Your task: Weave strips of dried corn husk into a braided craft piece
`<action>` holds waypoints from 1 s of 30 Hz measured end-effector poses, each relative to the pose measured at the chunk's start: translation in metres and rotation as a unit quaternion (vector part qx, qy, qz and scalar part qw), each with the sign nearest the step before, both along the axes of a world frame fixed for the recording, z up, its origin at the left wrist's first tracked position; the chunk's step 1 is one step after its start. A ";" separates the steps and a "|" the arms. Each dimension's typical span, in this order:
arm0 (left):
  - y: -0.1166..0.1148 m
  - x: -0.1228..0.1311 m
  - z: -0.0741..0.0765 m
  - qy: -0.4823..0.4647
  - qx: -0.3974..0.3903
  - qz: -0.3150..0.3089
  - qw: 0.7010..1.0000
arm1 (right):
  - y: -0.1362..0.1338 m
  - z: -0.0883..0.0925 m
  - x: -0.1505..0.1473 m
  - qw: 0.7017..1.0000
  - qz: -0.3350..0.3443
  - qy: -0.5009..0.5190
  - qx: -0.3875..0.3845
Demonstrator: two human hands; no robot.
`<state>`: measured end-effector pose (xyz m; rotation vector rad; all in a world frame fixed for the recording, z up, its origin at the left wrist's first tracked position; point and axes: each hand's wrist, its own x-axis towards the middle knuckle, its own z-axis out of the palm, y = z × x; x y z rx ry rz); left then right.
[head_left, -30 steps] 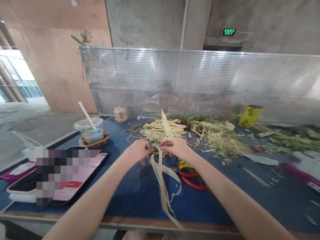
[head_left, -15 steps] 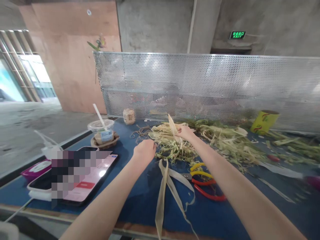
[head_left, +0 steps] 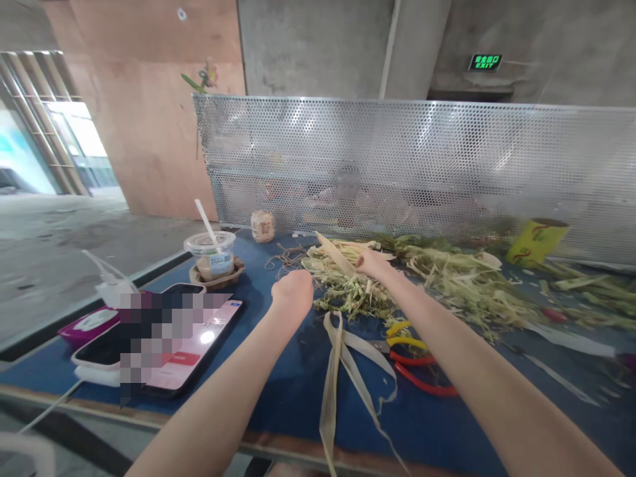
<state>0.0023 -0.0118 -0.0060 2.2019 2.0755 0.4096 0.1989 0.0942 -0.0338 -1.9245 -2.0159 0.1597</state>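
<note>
My right hand (head_left: 373, 265) pinches the lower end of a pale dried corn husk (head_left: 332, 252), whose pointed tip leans to the left over the pile. Under and around it lies a heap of dry husks and green-yellow stalks (head_left: 355, 298). My left hand (head_left: 293, 293) is curled into a fist just left of this heap, back of the hand up; its fingers are mostly hidden, so what they hold cannot be seen. In front of the heap hang long loose husk strips (head_left: 330, 397), reaching over the table's front edge. Scissors with red and yellow handles (head_left: 422, 384) lie beside them, partly behind my right forearm.
At left stand a lidded drink cup (head_left: 211, 255) with a straw, phones (head_left: 213, 344) and a purple box (head_left: 74, 334). A twine roll (head_left: 262, 226) sits farther back. More husks (head_left: 462, 281) and a yellow tube (head_left: 539, 242) lie right. A perforated metal screen (head_left: 397, 152) closes the back.
The husk in my right hand has tipped from nearly upright to leaning left, lower over the heap. My left hand stays curled beside the heap. The whole view has shifted slightly.
</note>
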 end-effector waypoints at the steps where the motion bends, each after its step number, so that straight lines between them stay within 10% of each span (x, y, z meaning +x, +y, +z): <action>1: 0.000 0.000 -0.001 -0.001 -0.001 -0.002 1.000 | -0.002 0.001 -0.001 1.000 0.001 0.011 -0.003; 12: -0.004 0.008 -0.002 -0.111 0.067 -0.104 0.986 | -0.042 0.055 0.005 0.957 -0.007 0.259 0.134; 21: -0.012 0.028 -0.006 -0.519 -0.047 -0.260 0.813 | -0.117 0.044 -0.012 0.904 0.179 0.383 0.068; 26: -0.014 0.031 -0.007 -0.592 -0.139 -0.234 0.758 | -0.137 0.030 0.001 0.911 0.157 0.162 0.346; 30: -0.015 0.032 -0.011 -0.582 -0.152 -0.274 0.750 | -0.151 0.022 0.016 0.842 0.253 -0.144 0.455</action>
